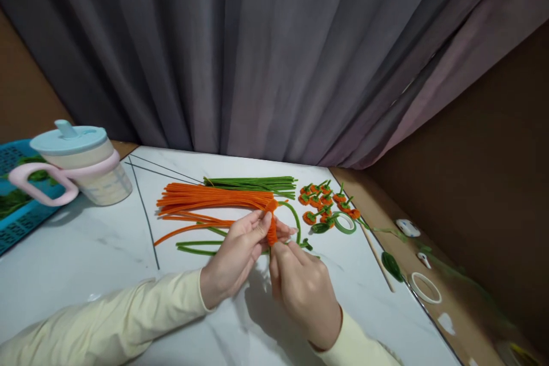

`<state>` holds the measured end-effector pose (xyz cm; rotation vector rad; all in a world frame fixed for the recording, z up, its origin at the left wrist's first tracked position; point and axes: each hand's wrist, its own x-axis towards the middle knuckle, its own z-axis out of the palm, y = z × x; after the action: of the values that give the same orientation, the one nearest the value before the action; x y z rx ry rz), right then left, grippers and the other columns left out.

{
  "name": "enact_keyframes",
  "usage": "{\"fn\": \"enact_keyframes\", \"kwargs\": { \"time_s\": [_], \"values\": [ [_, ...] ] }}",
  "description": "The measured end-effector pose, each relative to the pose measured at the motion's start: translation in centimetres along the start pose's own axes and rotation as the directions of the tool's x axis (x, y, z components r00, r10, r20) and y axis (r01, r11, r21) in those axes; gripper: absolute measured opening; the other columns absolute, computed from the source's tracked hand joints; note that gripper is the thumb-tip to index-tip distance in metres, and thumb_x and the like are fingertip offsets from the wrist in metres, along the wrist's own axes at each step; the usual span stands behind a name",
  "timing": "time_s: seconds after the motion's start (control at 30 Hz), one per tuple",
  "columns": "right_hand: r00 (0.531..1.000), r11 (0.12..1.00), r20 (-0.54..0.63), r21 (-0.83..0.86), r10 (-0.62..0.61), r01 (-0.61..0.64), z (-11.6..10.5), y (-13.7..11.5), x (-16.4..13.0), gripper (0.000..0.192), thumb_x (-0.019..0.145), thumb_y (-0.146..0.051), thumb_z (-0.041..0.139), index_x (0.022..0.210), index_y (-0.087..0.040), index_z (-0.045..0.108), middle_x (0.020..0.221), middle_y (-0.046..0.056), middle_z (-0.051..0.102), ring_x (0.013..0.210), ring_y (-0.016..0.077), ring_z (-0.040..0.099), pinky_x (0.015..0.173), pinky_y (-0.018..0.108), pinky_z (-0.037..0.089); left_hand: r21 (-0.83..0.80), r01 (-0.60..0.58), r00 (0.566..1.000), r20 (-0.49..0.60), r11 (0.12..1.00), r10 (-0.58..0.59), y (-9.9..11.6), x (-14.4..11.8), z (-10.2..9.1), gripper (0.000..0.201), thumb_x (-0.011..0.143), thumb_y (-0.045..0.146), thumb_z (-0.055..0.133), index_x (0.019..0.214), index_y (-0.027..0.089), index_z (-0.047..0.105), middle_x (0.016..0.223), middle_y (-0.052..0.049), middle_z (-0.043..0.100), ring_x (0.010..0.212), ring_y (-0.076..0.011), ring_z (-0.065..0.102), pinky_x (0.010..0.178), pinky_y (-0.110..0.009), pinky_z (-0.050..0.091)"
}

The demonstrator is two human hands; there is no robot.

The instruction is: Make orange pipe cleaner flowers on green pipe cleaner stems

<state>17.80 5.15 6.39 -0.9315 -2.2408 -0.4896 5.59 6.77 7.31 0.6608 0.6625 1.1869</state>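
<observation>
My left hand (237,254) and my right hand (302,289) meet over a white marble table (90,251). Between their fingertips they pinch an orange pipe cleaner (272,227) wound into a short upright coil, with a green pipe cleaner (295,218) curving out from it. Behind the hands lies a bundle of straight orange pipe cleaners (210,199) and a bundle of green pipe cleaners (253,183). Both sleeves are pale yellow.
Several finished small orange pieces with green stems (325,200) lie right of the bundles, beside a roll of green tape (345,223). A lidded cup with a pink handle (77,166) stands at the left, by a blue basket (17,206). A thin wooden stick (377,251) lies near the table's right edge, green leaves (391,266) and a white ring (426,287) beyond it. A grey curtain hangs behind.
</observation>
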Motion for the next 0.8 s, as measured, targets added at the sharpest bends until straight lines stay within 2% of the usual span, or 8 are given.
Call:
{"fn": "enact_keyframes", "kwargs": {
  "time_s": [0.1,0.17,0.3,0.43,0.5,0.57,0.67,0.8],
  "values": [
    [0.977,0.981,0.118,0.062,0.177,-0.185,-0.5,0.7,0.1,0.016,0.089,-0.01,0.038,0.099,-0.011,0.05,0.079,0.009,0.061,0.073,0.0185,0.058,0.053,0.027,0.043,0.101,-0.097,0.995,-0.022,0.99,0.1,0.0,0.5,-0.4,0.016,0.082,0.029,0.06,0.083,0.014,0.056,0.084,-0.006,0.065,0.084,-0.0158,0.061,0.079,-0.025,0.046],
    [0.961,0.973,0.186,0.064,0.207,-0.222,-0.7,1.3,0.2,0.017,0.089,-0.009,0.041,0.101,-0.012,0.051,0.086,0.01,0.062,0.087,0.022,0.057,0.065,0.03,0.048,0.201,-0.135,0.99,-0.003,0.97,0.138,0.0,0.7,-0.7,0.017,0.083,0.031,0.059,0.088,0.015,0.056,0.085,-0.004,0.065,0.082,-0.0137,0.061,0.077,-0.023,0.046],
    [0.959,0.987,0.236,0.001,0.157,-0.162,-0.8,2.7,0.4,0.023,0.087,-0.002,0.039,0.083,-0.015,0.058,0.075,0.008,0.06,0.097,0.0269,0.053,0.075,0.038,0.048,0.453,-0.14,0.99,0.049,0.88,0.133,0.7,1.0,-1.2,0.018,0.081,0.033,0.06,0.083,0.015,0.058,0.08,-0.001,0.064,0.078,-0.0127,0.058,0.071,-0.02,0.045],
    [0.971,0.999,0.239,-0.032,-0.002,0.01,-1.0,3.7,0.9,0.033,0.084,0.004,0.033,0.071,-0.013,0.058,0.073,0.01,0.059,0.098,0.0266,0.052,0.074,0.038,0.048,0.711,-0.055,0.998,0.034,0.702,0.043,2.0,2.0,-2.1,0.023,0.075,0.035,0.065,0.071,0.013,0.06,0.063,0.001,0.058,0.058,-0.0111,0.055,0.052,-0.02,0.044],
    [0.973,0.996,0.221,-0.047,-0.06,0.072,-1.1,4.0,1.1,0.032,0.084,0.003,0.034,0.07,-0.011,0.059,0.072,0.011,0.059,0.096,0.0273,0.053,0.073,0.038,0.048,0.724,0.002,0.999,0.036,0.689,-0.04,2.4,2.5,-2.5,0.025,0.075,0.037,0.063,0.074,0.012,0.062,0.061,0.0,0.062,0.052,-0.0112,0.055,0.048,-0.021,0.045],
    [0.976,0.996,0.202,-0.038,-0.077,0.086,-1.1,4.0,1.1,0.03,0.085,0.001,0.036,0.072,-0.01,0.06,0.071,0.011,0.059,0.094,0.0276,0.053,0.073,0.038,0.048,0.693,0.041,0.997,0.021,0.72,-0.077,2.5,2.9,-2.7,0.026,0.075,0.037,0.064,0.073,0.011,0.061,0.061,-0.003,0.066,0.051,-0.0122,0.059,0.05,-0.023,0.049],
    [0.982,0.998,0.186,0.049,-0.034,0.025,-0.9,4.1,1.0,0.028,0.087,-0.002,0.037,0.076,-0.012,0.06,0.072,0.009,0.059,0.093,0.0254,0.054,0.074,0.037,0.048,0.618,0.064,0.997,-0.004,0.783,-0.078,2.6,3.1,-2.6,0.022,0.073,0.032,0.066,0.069,0.011,0.06,0.058,-0.003,0.067,0.054,-0.0133,0.063,0.057,-0.024,0.052],
    [0.98,0.98,0.196,0.182,0.041,-0.077,-0.6,4.2,0.7,0.022,0.088,-0.006,0.039,0.079,-0.014,0.058,0.079,0.009,0.06,0.09,0.0226,0.054,0.073,0.035,0.05,0.542,0.114,0.993,-0.046,0.833,-0.106,3.1,2.9,-2.1,0.018,0.075,0.025,0.065,0.066,0.01,0.061,0.057,-0.003,0.067,0.053,-0.0118,0.063,0.055,-0.02,0.052]
  ]
}}
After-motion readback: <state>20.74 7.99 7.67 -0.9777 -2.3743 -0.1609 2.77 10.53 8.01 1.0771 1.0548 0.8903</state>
